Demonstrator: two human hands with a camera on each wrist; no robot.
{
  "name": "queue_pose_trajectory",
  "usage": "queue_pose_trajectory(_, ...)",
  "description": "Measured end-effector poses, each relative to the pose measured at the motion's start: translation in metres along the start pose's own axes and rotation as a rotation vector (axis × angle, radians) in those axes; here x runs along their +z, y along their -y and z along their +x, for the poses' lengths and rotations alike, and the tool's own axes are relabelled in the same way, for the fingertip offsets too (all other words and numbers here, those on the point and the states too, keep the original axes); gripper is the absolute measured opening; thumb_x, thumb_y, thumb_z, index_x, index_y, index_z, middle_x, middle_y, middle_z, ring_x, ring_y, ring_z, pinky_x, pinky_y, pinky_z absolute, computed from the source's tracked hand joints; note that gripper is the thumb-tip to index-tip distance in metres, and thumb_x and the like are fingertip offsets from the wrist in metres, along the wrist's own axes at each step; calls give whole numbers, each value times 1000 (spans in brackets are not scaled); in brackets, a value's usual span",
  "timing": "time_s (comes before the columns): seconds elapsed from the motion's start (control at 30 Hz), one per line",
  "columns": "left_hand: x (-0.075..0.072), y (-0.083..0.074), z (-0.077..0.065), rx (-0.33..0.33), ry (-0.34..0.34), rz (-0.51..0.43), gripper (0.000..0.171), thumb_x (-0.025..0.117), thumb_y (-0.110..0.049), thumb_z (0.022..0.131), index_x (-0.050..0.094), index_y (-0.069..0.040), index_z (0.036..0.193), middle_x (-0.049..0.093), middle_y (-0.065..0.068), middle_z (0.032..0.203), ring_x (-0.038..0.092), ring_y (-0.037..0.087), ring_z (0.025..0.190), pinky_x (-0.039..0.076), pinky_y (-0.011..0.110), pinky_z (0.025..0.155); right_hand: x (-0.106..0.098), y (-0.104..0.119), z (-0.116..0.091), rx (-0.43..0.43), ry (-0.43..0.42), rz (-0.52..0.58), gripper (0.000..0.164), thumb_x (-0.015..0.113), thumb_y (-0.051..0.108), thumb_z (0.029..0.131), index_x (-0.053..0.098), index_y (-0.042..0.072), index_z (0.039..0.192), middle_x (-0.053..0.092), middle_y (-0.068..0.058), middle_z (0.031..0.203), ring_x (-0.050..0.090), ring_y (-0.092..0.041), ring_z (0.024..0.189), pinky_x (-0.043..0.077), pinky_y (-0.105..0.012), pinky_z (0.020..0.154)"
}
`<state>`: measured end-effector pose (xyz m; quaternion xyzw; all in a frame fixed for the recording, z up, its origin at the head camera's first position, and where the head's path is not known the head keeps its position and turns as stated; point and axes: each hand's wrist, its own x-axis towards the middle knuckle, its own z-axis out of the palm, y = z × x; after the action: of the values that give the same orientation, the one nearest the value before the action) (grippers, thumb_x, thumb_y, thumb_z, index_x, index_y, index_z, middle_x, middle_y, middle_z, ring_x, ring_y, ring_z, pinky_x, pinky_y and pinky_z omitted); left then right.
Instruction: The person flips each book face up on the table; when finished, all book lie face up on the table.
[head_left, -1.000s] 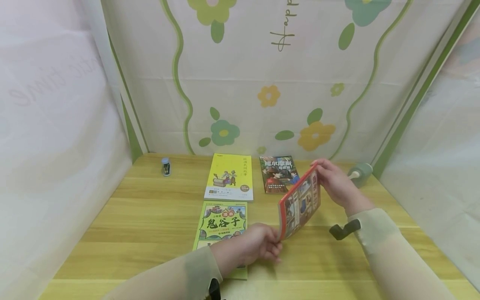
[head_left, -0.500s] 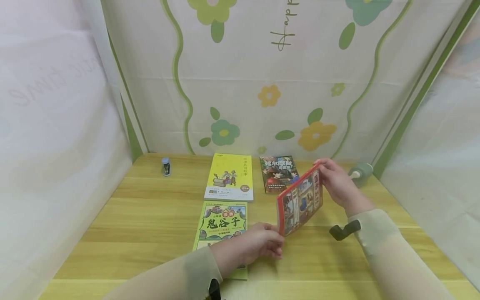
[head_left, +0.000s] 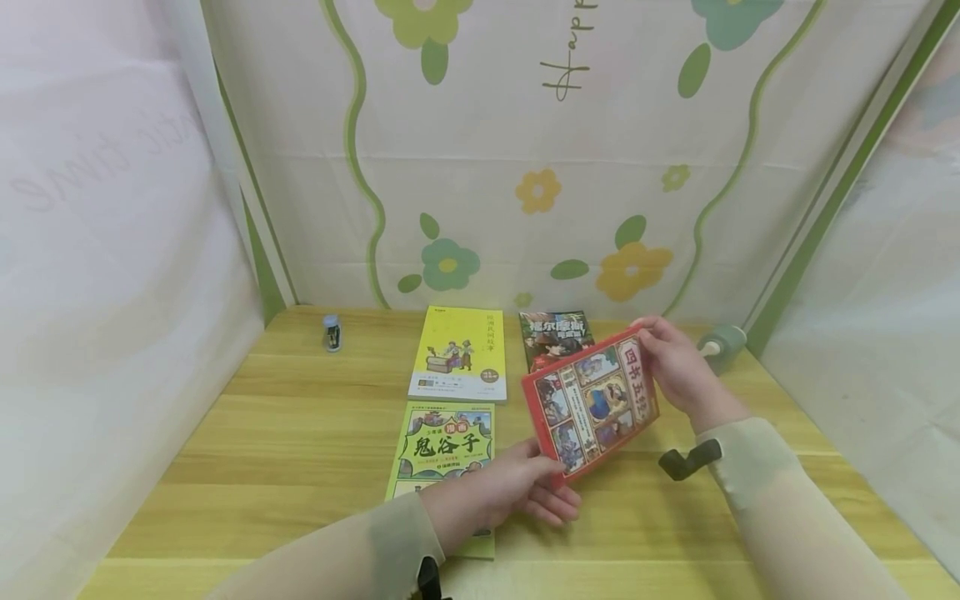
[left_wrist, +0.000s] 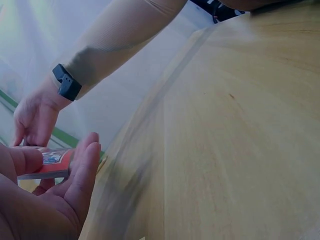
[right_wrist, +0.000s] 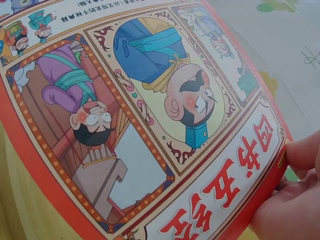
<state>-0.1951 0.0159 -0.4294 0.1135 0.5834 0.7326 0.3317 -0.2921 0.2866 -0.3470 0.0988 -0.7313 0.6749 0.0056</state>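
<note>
A red comic book [head_left: 592, 404] with picture panels on its cover is held tilted above the table between both hands. My right hand [head_left: 678, 367] pinches its upper right edge. At the lower left corner, my left hand [head_left: 525, 483] holds it with the thumb on the cover and the fingers spread underneath. The left wrist view shows the book [left_wrist: 52, 159] edge-on between that thumb and the fingers. Cover characters look upside down on the book [right_wrist: 150, 100] in the right wrist view. Below my left forearm lies a green book [head_left: 450, 442], partly hidden.
A yellow book [head_left: 459, 354] lies behind the green one. To its right, a dark-covered book [head_left: 555, 333] is partly covered by the red book. A small jar with a blue lid [head_left: 332, 333] stands at back left. A grey-green object [head_left: 723, 346] lies at back right.
The red book has turned from nearly edge-on to show its cover toward the head camera. Its left end has swung left, and my left hand has gone from loosely touching to holding its corner.
</note>
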Motion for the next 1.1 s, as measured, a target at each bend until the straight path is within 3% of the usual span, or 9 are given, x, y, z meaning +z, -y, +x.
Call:
queue_pose_trajectory(0.17,0,-1,0,2,-27,29,38,61,-19,95,53,-8,131,71,20,95,71,35,83,61,44,67,0,2,1,15,-2,-32,14,40,17,107,50,9,113,56,2,105,53,-13,99,44,-21,89)
queue_pose_trajectory(0.3,-1,-1,-1,18,-70,87,40,65,-18,91,57,-6,128,71,12,99,69,28,84,61,43,66,-1,3,1,40,3,-78,14,41,18,107,50,10,114,58,1,104,56,-14,95,47,-23,85)
queue_pose_trajectory(0.57,0,-3,1,37,-154,136,27,68,-13,86,63,-3,111,69,10,86,62,19,68,60,37,61,1,1,3,70,47,-209,16,41,17,106,51,7,113,60,-4,104,62,-18,88,55,-31,78)
queue_pose_trajectory(1.1,-6,-6,0,60,-102,106,20,66,-7,86,67,-1,105,71,13,83,66,18,62,62,36,64,2,-2,2,135,160,-285,24,43,14,105,48,-5,119,60,-14,100,64,-25,83,58,-37,72)
